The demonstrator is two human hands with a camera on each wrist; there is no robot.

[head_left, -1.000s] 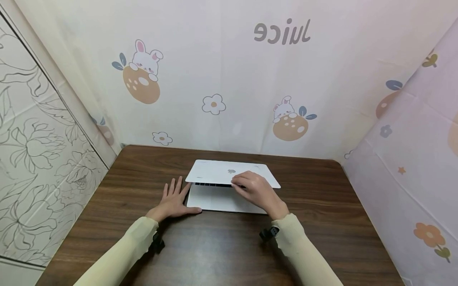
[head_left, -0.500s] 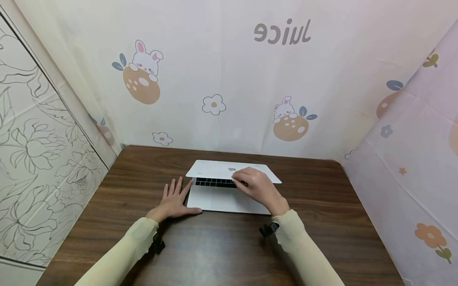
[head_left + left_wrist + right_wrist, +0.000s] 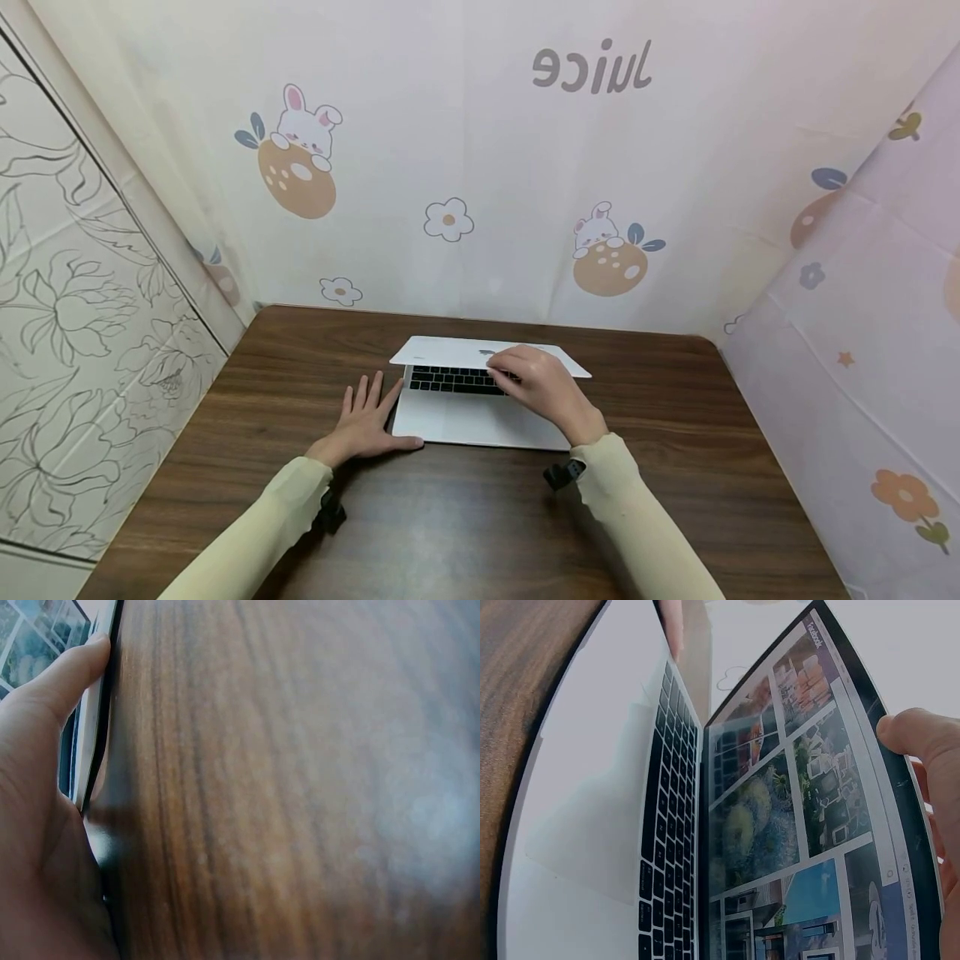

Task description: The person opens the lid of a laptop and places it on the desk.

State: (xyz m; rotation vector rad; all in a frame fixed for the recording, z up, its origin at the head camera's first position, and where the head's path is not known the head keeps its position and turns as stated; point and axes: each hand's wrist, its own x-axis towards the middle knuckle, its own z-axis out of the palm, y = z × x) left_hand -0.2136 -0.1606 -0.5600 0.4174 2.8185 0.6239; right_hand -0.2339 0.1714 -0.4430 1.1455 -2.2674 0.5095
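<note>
A silver laptop lies on the table with its lid [image 3: 442,351] partly raised; the black keyboard [image 3: 453,381] shows beneath it. My right hand [image 3: 542,385] pinches the lid's front edge near the middle. In the right wrist view, the thumb [image 3: 896,733] lies on the border of the lit screen [image 3: 802,795], with the fingers behind the lid. At the laptop's left side my left hand [image 3: 366,425] is spread, fingers straight on the table. Its thumb [image 3: 86,656] rests on the front left corner of the laptop base [image 3: 472,421].
The laptop stands on a dark wooden table [image 3: 480,517]. Behind the table hangs a printed curtain [image 3: 495,275], with another curtain side [image 3: 840,433] to the right. A flower-patterned panel [image 3: 82,333] stands on the left. A small black device [image 3: 562,475] is on the right wrist.
The lid has swung further up and back, with the right hand holding its edge. More keyboard rows are uncovered. The left hand has stayed in place.
</note>
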